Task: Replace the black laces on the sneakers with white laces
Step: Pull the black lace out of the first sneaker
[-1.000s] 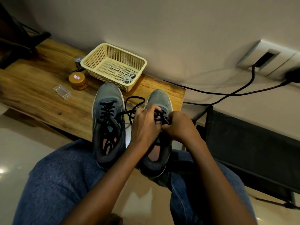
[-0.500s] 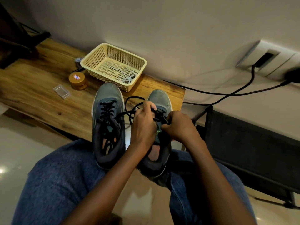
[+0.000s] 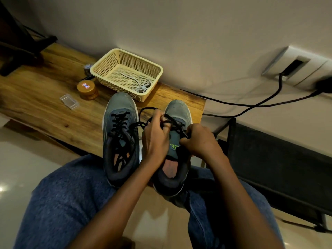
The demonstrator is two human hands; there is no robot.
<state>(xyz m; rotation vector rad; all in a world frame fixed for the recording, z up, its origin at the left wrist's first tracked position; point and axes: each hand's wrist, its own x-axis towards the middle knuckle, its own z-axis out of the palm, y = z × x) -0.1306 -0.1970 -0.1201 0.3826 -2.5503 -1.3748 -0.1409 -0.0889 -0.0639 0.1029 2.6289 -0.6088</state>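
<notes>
Two grey-blue sneakers lie with their heels on my lap and their toes on the wooden table's edge. The left sneaker (image 3: 120, 139) keeps its black lace threaded. On the right sneaker (image 3: 177, 112) the black lace (image 3: 173, 123) is partly pulled loose, with a loop trailing between the shoes. My left hand (image 3: 156, 135) pinches that lace above the shoe's upper eyelets. My right hand (image 3: 199, 139) grips the lace at the shoe's right side. White laces (image 3: 142, 87) lie coiled in the cream basket (image 3: 100, 69) behind the shoes.
On the wooden table (image 3: 45, 97) stand an amber jar (image 3: 87, 89) and a small clear plastic case (image 3: 69, 101). Black cables (image 3: 251, 105) run along the wall to a socket at right. A black chair frame (image 3: 269, 155) stands beside my right leg.
My left hand has lifted up and toward the toe, drawing the black lace out of the right sneaker. The tongue with its green logo now shows. My right hand stayed nearly in place.
</notes>
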